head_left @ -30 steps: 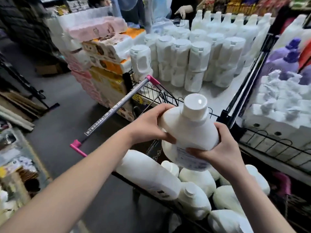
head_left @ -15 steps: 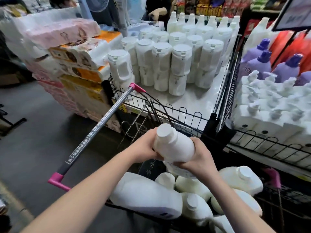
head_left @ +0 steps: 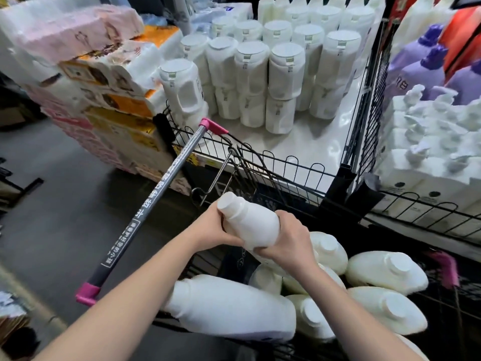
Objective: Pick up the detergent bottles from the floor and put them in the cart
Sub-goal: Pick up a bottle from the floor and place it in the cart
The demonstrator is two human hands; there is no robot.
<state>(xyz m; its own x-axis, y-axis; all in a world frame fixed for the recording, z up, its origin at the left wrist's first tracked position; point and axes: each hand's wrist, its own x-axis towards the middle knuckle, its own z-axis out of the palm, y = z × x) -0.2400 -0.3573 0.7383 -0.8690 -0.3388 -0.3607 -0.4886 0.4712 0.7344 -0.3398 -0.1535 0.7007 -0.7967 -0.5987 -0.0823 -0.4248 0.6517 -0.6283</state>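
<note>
I hold a white detergent bottle (head_left: 250, 222) in both hands over the black wire cart (head_left: 286, 168), its cap tilted up to the left. My left hand (head_left: 216, 227) grips it near the neck. My right hand (head_left: 289, 238) wraps its body from the right. Below them several white detergent bottles lie in the cart, among them a large one (head_left: 229, 306) on its side and one (head_left: 385, 272) at the right. The cart handle (head_left: 153, 212), grey with pink ends, runs diagonally to my left.
A display shelf (head_left: 299, 144) behind the cart carries several stacked white jugs (head_left: 283, 74). Packs of tissue (head_left: 86, 82) are piled at the left. White pump bottles (head_left: 437, 142) and purple bottles (head_left: 416, 69) fill the wire rack at the right. Grey floor (head_left: 52, 204) lies left.
The bottle and both hands have gone down from chest height toward the bottles in the cart, and it has tipped onto its side with the cap pointing left.
</note>
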